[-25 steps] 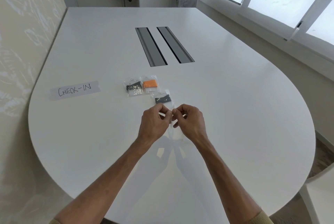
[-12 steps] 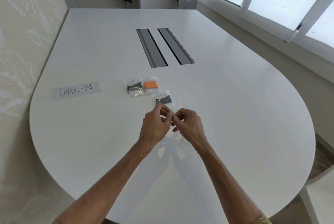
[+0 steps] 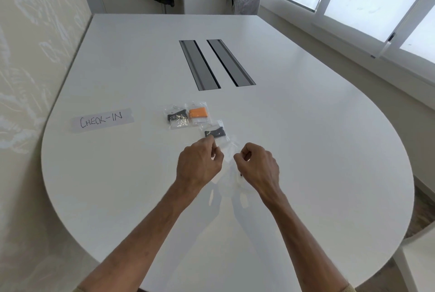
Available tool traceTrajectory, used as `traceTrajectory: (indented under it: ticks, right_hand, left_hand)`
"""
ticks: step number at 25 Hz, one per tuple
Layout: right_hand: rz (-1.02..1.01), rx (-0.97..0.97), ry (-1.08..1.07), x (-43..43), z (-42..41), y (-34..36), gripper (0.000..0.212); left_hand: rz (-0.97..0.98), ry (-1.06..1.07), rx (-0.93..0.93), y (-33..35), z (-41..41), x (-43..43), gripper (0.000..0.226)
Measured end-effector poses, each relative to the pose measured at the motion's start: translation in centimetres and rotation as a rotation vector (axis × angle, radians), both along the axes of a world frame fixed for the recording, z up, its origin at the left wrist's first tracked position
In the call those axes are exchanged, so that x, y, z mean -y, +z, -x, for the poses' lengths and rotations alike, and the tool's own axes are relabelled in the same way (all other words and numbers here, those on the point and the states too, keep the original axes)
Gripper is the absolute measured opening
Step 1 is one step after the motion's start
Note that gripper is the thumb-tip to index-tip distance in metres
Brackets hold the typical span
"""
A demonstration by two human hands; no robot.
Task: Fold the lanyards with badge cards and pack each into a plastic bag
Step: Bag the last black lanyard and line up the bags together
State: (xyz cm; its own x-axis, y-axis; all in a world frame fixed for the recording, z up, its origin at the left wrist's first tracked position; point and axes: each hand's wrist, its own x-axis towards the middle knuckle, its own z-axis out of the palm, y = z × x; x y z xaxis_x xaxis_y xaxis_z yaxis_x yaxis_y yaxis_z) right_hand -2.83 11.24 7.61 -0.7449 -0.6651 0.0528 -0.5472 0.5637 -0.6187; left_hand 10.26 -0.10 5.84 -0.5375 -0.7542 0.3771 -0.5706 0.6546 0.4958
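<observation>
Left hand (image 3: 200,165) pinches clear bag (image 3: 227,149) with dark lanyard (image 3: 215,132) inside, at white table (image 3: 306,150). Right hand (image 3: 257,167) curled at bag's near edge; grip unclear. Packed bags (image 3: 179,118) just beyond.

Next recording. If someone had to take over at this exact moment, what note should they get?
Left hand: pinches the near end of the third bag.
Right hand: fingers curled at the same end; grip unclear.
Things: the third bag, with a dark lanyard inside, lies on the table. Beyond it, side by side, are the dark bag and the orange bag.
Done: three lanyards are bagged.
Left: the third bag's seal cannot be judged; check it and close it. No loose lanyards in view.
</observation>
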Motion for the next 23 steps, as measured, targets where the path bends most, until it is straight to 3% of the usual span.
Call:
traceTrajectory:
  ticks: [3, 5, 8, 11, 13, 16, 18, 20, 23]
  right_hand:
    - [-0.006, 0.018, 0.12, 0.2, -0.3, -0.2, 0.017]
    - [0.1, 0.247, 0.2, 0.1, 0.0, 0.1, 0.021]
    - [0.31, 0.616, 0.29, -0.4, 1.0, 0.4, 0.027]
    - [0.399, 0.705, 0.335, -0.5, 1.2, 0.4, 0.039]
    - [0.402, 0.699, 0.304, -0.1, 1.5, 0.5, 0.044]
    - [0.363, 0.603, 0.219, 0.8, 2.5, 0.7, 0.041]
    - [0.283, 0.424, 0.168, 1.1, 3.1, 0.7, 0.037]
    - [0.191, 0.248, 0.134, 1.0, 3.3, 0.7, 0.033]
    - [0.182, 0.278, 0.178, 0.7, 3.1, 0.7, 0.03]
  left_hand:
    - [-0.055, -0.098, -0.072, -0.6, 0.2, -0.7, 0.025]
    - [-0.204, -0.077, -0.245, -0.7, 0.1, -0.3, 0.02]
    - [-0.725, 0.015, -0.433, -0.7, -0.2, 2.1, 0.019]
    - [-1.336, -0.119, -0.382, -0.8, -1.1, 3.3, 0.043]
    - [-1.494, -0.213, -0.477, -1.2, -1.4, 3.4, 0.038]
    - [-1.417, -0.233, -0.612, -1.0, -1.2, 3.6, 0.029]
    - [-1.3, -0.199, -0.643, -0.9, -1.3, 4.1, 0.035]
    - [-1.203, -0.195, -0.605, -1.1, -1.3, 4.4, 0.033]
    - [-1.057, -0.145, -0.477, -1.1, -1.3, 4.0, 0.044]
